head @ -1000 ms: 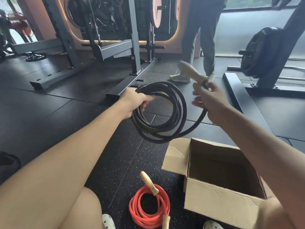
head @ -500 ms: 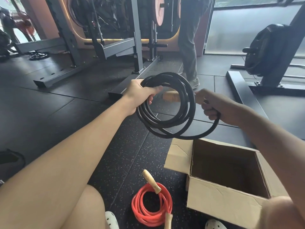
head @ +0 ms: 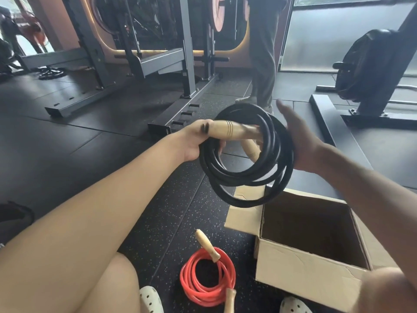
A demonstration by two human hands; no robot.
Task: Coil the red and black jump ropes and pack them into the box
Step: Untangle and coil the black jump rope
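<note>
The black jump rope (head: 239,175) is coiled into a ring and hangs in the air above the box's far left corner. My left hand (head: 198,141) grips the coil together with a wooden handle (head: 228,129) that lies across it. My right hand (head: 297,136) has its fingers spread and rests flat against the coil's right side. A second wooden handle pokes through the ring. The red jump rope (head: 207,288) lies coiled on the floor between my feet, its wooden handles on top. The open cardboard box (head: 300,276) stands to its right, with nothing visible inside.
I sit on a black rubber gym floor, white clogs (head: 151,299) on my feet. A squat rack's steel base (head: 180,111) runs ahead of me. Another person's legs (head: 261,71) stand beyond the coil. A weight machine base (head: 327,123) lies at the right.
The wooden handle in my right hand has gone across the coil into my left hand's grip. My right hand has let go and opened flat against the coil, which now hangs nearer the box.
</note>
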